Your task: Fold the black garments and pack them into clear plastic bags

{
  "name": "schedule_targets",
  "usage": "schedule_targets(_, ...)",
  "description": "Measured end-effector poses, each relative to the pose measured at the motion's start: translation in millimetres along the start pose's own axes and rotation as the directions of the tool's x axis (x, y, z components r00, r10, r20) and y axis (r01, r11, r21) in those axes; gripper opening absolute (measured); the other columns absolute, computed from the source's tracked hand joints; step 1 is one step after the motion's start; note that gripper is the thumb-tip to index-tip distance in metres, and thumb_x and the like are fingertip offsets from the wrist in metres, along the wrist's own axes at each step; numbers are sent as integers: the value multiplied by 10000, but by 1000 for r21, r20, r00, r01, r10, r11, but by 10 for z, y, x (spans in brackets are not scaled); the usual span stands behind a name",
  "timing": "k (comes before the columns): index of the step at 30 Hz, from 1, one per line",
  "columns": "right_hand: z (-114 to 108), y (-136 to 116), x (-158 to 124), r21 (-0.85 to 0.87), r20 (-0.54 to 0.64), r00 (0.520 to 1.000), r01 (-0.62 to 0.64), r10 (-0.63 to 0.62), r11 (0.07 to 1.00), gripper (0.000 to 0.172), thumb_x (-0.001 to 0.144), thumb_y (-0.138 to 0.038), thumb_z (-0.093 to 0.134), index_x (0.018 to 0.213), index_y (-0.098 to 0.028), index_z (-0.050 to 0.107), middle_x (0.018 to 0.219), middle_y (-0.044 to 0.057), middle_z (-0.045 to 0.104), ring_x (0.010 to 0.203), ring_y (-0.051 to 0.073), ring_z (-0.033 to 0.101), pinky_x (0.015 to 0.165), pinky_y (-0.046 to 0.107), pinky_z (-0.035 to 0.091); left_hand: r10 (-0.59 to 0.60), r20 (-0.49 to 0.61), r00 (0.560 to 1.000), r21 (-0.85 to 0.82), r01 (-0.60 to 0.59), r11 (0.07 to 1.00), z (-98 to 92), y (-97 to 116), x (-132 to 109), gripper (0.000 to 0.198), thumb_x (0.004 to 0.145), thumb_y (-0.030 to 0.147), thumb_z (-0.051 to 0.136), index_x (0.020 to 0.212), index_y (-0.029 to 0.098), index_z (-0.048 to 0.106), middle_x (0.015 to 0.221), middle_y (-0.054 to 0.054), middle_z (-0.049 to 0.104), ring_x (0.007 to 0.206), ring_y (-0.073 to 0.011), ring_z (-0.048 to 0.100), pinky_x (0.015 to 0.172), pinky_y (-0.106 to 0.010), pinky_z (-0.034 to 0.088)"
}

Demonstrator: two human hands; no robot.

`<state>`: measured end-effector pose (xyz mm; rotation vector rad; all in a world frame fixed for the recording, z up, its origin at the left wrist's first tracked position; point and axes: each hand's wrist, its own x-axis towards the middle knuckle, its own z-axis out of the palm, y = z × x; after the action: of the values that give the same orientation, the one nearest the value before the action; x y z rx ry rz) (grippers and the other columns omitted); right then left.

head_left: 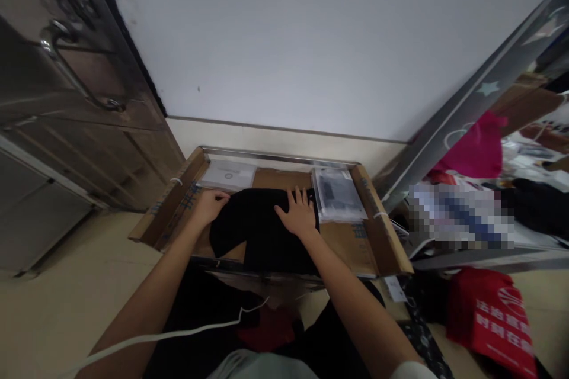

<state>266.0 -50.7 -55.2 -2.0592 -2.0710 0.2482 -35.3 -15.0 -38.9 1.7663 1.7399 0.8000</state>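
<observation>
Black cloth, apparently a garment [267, 225], is laid on the cardboard [351, 249] with which the counter [284, 155] is lined, between the two forearms and just in front of a white packet [229, 174] and a stack of clear plastic packets [340, 198]. The right hand [300, 216] is spread, its palm and fingers resting on the cloth near the stack. The left hand [211, 207] is held at the far left edge with its fingers drawn towards the thumb; whether any fabric is pinched there cannot be told. A notch is left in the near left side, where bare cardboard is shown between a narrower flap and the main panel.

The step in hand is judged to be flattening and arranging the cloth. It would be best done with the right palm kept as a light anchor while the left edge is drawn outward in small pulls, so that the panel is not dragged askew. Creases (hard to make out in so dark a fabric) are better felt for with open fingers than looked for. The edge beside the clear packets should be kept free, since it could be caught under them.
</observation>
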Motion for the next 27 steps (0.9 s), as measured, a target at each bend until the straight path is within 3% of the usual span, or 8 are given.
schedule_targets(5,-6,-1,-5,6,-14,1000,5,-5,1000,840,949,-660,419,1613,-170,262,1708,136,149,1574,369,54,1214,562,153,128,-107,986,145,-112,983,52,-38,-31,235,849,178,549,935,183,768,1035,-97,772,1015,-252,700,968,-374,517)
schedule_targets(12,38,2,-19,23,-145,988,49,-45,999,768,946,-512,500,1559,-74,355,1648,227,284,1546,386,170,1198,563,195,342,-124,931,388,-272,881,189,-94,-155,299,885,103,452,1072,141,682,1091,-159,676,1086,-290,616,1001,-432,494)
schedule_targets(15,-27,-21,-41,58,-266,953,170,-149,984,534,913,-322,532,1363,-38,568,1458,261,523,1432,367,381,1158,518,290,353,-147,924,490,-242,837,159,39,-186,265,878,115,491,1081,128,662,1086,-174,653,1082,-315,597,979,-449,492)
schedule_targets(18,-194,-69,-170,254,-374,904,314,-206,915,217,858,-197,515,971,-153,695,1020,154,694,1053,287,610,966,437,453,382,-118,917,475,-285,832,164,299,-197,182,894,140,512,990,163,664,1016,-136,658,1012,-287,611,931,-418,506)
schedule_targets(21,-401,-66,-421,712,-357,933,236,52,661,69,833,-238,556,818,-220,621,658,-3,571,624,169,548,634,310,465,440,-43,897,380,-393,837,275,554,-221,167,934,190,510,991,179,667,975,-101,671,949,-248,628,890,-383,524)
schedule_targets(23,-512,17,-601,964,-150,942,71,299,257,97,848,-303,569,781,-234,570,534,-69,433,460,130,436,463,265,369,508,-2,861,375,-470,799,388,644,-251,207,948,212,513,1068,182,678,1068,-107,686,1040,-259,624,955,-409,511)
schedule_targets(25,-580,168,-737,992,91,919,-50,384,-114,171,800,-324,645,719,-230,527,524,-85,400,422,111,410,396,246,330,557,24,830,413,-516,751,501,648,-281,269,947,219,526,1166,183,677,1231,-123,668,1199,-293,580,1048,-462,467)
schedule_targets(27,-606,349,-798,944,250,885,-131,394,-304,207,751,-297,706,690,-211,527,536,-74,451,423,94,424,374,226,344,562,45,826,435,-523,733,601,583,-302,327,941,221,536,1238,176,662,1342,-133,635,1298,-313,535,1102,-491,434)
